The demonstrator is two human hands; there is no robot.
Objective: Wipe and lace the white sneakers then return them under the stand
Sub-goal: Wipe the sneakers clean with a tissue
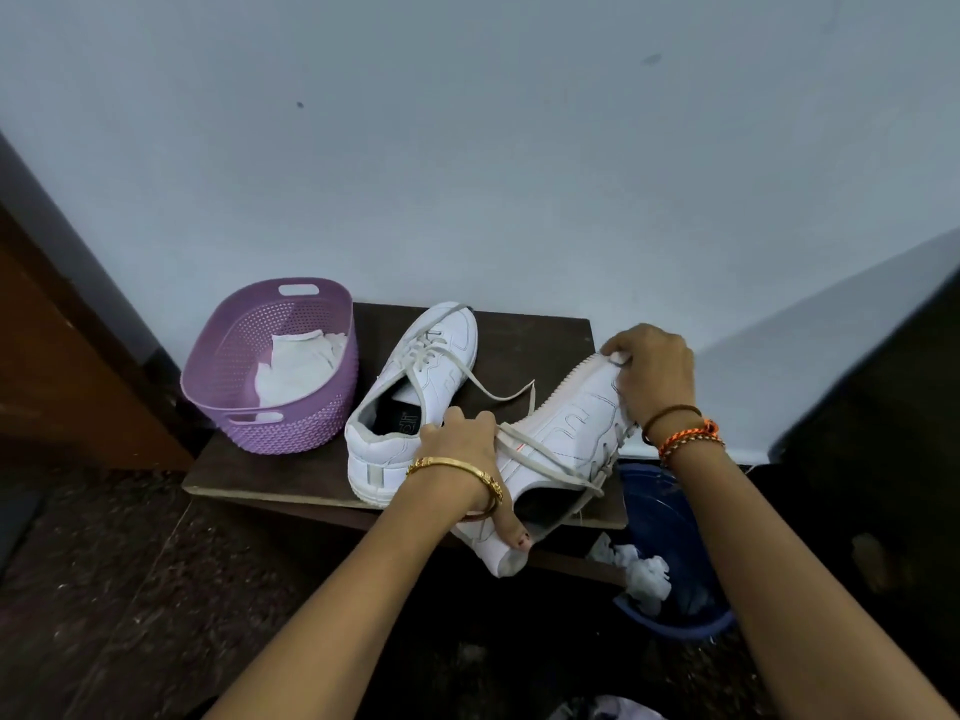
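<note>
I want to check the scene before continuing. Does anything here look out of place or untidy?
Yes. The laces of both sneakers hang loose and untied, trailing across the stand. Crumpled white wipes sit on the rim of the blue bin instead of lying inside it.

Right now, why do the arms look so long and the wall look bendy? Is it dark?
In the head view, the wide-angle lens stretches the forearms and bends the wall edges; light is dim and soft, so the floor stays dark; the left hand, right hand and held sneaker look fairly sharp.
</note>
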